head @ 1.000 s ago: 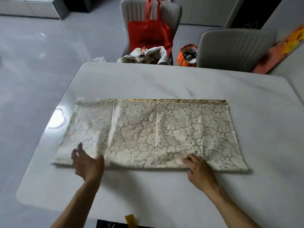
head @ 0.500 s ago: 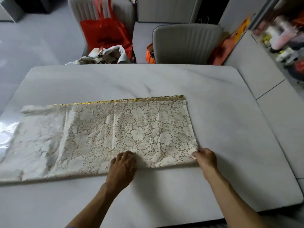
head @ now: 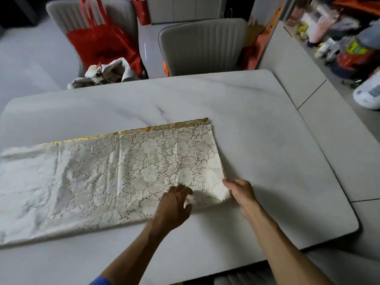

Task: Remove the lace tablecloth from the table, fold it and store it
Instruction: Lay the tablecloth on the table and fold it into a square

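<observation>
**Folded lace cloth on the counter, both hands at its near right corner**

The white marble-patterned counter (head: 267, 140) fills most of the view, its right edge rounded at the corners. On it lies the lace tablecloth (head: 102, 177), folded into a long band that runs from the left edge of the picture to about the middle of the counter. It lies flat, cream with a flower-and-leaf pattern, and a gold scalloped border (head: 160, 128) shows along its far edge. The left part of the band is washed out by glare.

Beyond the counter stand two grey ribbed chairs. The left chair (head: 61, 17) carries a red tote bag (head: 102, 44) with crumpled white bags (head: 107, 73) in front of it; the right chair (head: 203, 44) is pushed up to the counter's far side. At far right, a shelf area with blurred bottles and packages (head: 349, 48) cannot be made out in detail.

The left hand (head: 174, 206) rests palm-down on the cloth near its front edge, fingers curled against the lace; whether its grip pinches a layer I cannot tell. The right hand (head: 240, 192) sits at the cloth's near right corner, with fingers on the short right edge and thumb side against the stacked layers; whether the grip has closed on them is unclear. A bit of blue sleeve (head: 98, 281) shows on the left arm.
</observation>
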{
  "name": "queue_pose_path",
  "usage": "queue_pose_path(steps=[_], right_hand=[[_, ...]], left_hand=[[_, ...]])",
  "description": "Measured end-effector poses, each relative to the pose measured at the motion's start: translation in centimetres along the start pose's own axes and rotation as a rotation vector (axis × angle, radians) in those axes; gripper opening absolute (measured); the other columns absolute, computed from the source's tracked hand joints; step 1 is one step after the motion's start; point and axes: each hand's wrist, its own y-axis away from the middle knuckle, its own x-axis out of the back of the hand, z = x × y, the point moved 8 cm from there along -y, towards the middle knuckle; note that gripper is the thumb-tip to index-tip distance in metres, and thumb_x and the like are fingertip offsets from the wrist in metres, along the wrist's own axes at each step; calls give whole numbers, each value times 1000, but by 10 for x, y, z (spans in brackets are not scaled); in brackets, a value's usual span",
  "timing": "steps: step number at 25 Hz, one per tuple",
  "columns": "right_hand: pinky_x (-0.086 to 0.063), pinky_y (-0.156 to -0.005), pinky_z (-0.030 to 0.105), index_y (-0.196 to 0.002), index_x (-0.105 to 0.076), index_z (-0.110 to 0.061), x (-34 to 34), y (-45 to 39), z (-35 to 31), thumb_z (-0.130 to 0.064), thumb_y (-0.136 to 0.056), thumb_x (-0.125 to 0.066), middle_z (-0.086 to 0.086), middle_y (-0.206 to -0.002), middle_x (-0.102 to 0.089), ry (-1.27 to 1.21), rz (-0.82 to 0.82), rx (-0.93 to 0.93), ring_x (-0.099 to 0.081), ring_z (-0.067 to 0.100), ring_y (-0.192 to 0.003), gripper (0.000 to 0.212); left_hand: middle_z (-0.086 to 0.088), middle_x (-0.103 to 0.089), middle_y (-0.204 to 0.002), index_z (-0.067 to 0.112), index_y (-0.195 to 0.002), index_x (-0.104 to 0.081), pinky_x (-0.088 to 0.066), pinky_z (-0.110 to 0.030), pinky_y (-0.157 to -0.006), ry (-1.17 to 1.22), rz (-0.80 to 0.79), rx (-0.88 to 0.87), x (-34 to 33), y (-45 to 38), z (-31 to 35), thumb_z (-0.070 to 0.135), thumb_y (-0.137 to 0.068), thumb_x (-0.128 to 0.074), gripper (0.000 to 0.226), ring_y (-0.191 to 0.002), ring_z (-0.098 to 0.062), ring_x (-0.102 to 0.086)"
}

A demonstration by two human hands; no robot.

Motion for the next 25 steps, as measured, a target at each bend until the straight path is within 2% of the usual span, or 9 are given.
queue_pose_path(steps=[3, 6, 10, 13, 15, 18, 21, 23, 25], right_hand=[[-36, -62, 30, -65, -56, -10, 8, 1, 6, -31, -94, -58, 6, -65, -58, 363, -41, 55, -53, 22, -66, 36], [-39, -66, 32, -76, -61, -8, 28, 4, 19, -29, -98, -44, 21, -90, -69, 568, 7, 18, -62, 33, -84, 35], [-47, -71, 34, -89, -64, -11, 39, 4, 18, -51, -92, -49, 9, -91, -70, 581, 23, 9, -65, 30, -88, 43], [-45, -63, 30, -77, -53, -22, 25, -3, 9, -40, -82, -67, -5, -70, -58, 358, -46, 33, -57, 16, -69, 23], [-35, -58, 29, -66, -48, -19, 21, -11, 8, -28, -78, -72, -4, -61, -50, 290, -99, 23, -46, 15, -59, 28], [-38, -64, 31, -67, -58, -10, 25, -19, 12, -19, -70, -71, 6, -70, -56, 293, -167, -68, -51, 19, -70, 16], [-34, -64, 31, -73, -51, -16, 18, -25, 7, -24, -73, -66, 2, -72, -50, 337, -222, -66, -46, 16, -69, 17], [-34, -57, 27, -77, -50, -18, 15, -37, -5, -31, -74, -64, -6, -70, -54, 447, -138, -1, -50, 13, -63, 19], [-43, -59, 27, -94, -55, -24, 15, -50, -26, -33, -76, -64, -7, -84, -63, 531, -18, 86, -61, 13, -74, 22]], left_hand=[[6, -58, -126, 25, -123, -56, -46, -36, -92, -49, -61, -32, -13, 4, 2, 32, -89, -55, 35, -112, -19, -52], [5, -58, -122, 25, -121, -58, -46, -35, -89, -63, -51, -22, -14, 10, -8, 32, -91, -52, 31, -110, -19, -53], [4, -60, -123, 22, -123, -58, -47, -36, -92, -85, -51, 12, -9, 7, -23, 29, -91, -55, 33, -112, -19, -53], [4, -60, -128, 22, -125, -58, -48, -37, -96, -61, -17, 25, 2, -9, -34, 28, -93, -56, 32, -115, -16, -54], [2, -61, -128, 20, -122, -60, -50, -38, -96, -47, 13, 39, 12, -25, -44, 25, -93, -57, 29, -112, -16, -55], [0, -63, -126, 18, -119, -61, -52, -41, -95, -53, 50, 60, 27, -49, -58, 20, -92, -58, 26, -110, -17, -57], [-3, -63, -127, 18, -121, -60, -51, -44, -96, -85, 47, 62, 38, -79, -65, 19, -92, -58, 29, -112, -20, -57], [-4, -61, -130, 18, -123, -59, -49, -47, -99, -96, 58, 62, 47, -103, -66, 18, -91, -58, 32, -114, -21, -55], [-5, -54, -138, 17, -132, -52, -43, -51, -105, -127, 61, 83, 54, -129, -69, 18, -92, -57, 41, -122, -24, -50]])
